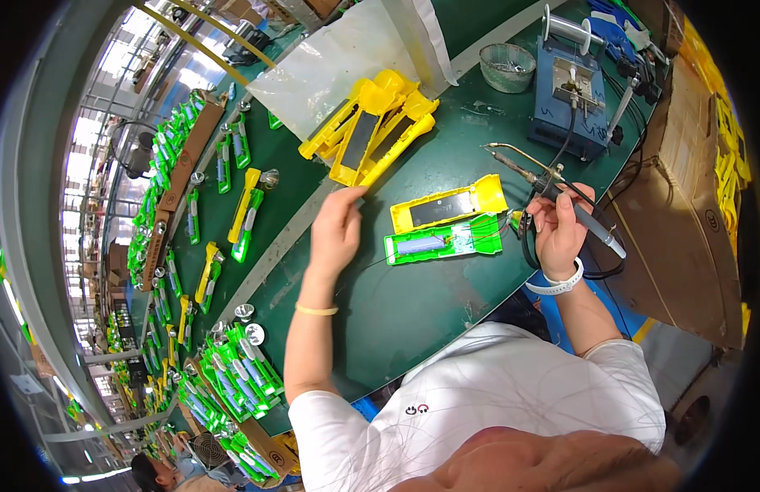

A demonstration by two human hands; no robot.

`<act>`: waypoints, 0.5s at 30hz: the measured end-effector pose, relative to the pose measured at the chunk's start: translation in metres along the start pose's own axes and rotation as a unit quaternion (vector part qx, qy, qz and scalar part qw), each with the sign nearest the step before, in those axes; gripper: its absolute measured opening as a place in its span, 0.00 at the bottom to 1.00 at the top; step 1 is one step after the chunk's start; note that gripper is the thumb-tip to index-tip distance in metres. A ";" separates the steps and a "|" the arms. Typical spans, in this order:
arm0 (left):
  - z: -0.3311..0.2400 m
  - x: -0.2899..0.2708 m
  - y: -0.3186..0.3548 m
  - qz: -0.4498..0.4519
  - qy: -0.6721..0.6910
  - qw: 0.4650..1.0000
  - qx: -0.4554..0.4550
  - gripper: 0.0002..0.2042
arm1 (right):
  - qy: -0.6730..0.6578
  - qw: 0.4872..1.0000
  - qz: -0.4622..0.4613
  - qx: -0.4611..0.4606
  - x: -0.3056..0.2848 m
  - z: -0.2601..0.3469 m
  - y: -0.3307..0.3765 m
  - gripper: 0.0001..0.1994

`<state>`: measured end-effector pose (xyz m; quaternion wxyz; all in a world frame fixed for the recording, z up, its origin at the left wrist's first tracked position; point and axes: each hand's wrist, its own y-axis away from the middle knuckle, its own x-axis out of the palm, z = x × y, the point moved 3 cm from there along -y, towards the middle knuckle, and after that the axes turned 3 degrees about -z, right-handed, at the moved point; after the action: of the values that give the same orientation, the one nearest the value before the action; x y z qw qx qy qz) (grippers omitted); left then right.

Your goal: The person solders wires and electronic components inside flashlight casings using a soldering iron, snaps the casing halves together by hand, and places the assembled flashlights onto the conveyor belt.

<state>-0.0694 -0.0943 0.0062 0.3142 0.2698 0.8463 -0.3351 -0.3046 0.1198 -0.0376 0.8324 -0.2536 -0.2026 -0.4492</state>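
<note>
Bright, even daylight flooding in from blown-out windows at upper left, glare washing over the clear plastic bag (347, 57), soft shadows lying on the green desk (396, 312), fisheye bending edges, black corners, near foreground blurring.

Single head-worn fisheye, looking down close over green workbench (413, 303).

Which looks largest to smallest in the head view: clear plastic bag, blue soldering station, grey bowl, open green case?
1. clear plastic bag
2. blue soldering station
3. open green case, looks close to the station, so unsure
4. grey bowl
</note>
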 end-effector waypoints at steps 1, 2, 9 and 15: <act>-0.003 -0.009 0.003 0.050 -0.038 0.998 0.028 0.17 | 0.000 1.000 0.010 0.005 0.001 0.000 -0.001 0.09; -0.009 -0.013 0.007 0.079 -0.078 0.983 0.144 0.21 | 0.002 1.000 0.010 0.007 0.001 -0.001 -0.002 0.09; -0.046 0.026 0.030 0.152 -0.050 0.973 0.169 0.32 | 0.043 0.999 0.009 -0.009 0.007 -0.002 -0.001 0.10; -0.026 -0.034 0.076 0.167 -0.084 0.978 0.096 0.25 | 0.082 0.996 0.006 -0.042 0.005 0.012 0.005 0.10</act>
<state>-0.0054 -0.0357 0.0145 0.4082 0.4070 0.7237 -0.3794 -0.2991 0.1262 -0.0264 0.8377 -0.2516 -0.1134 -0.4713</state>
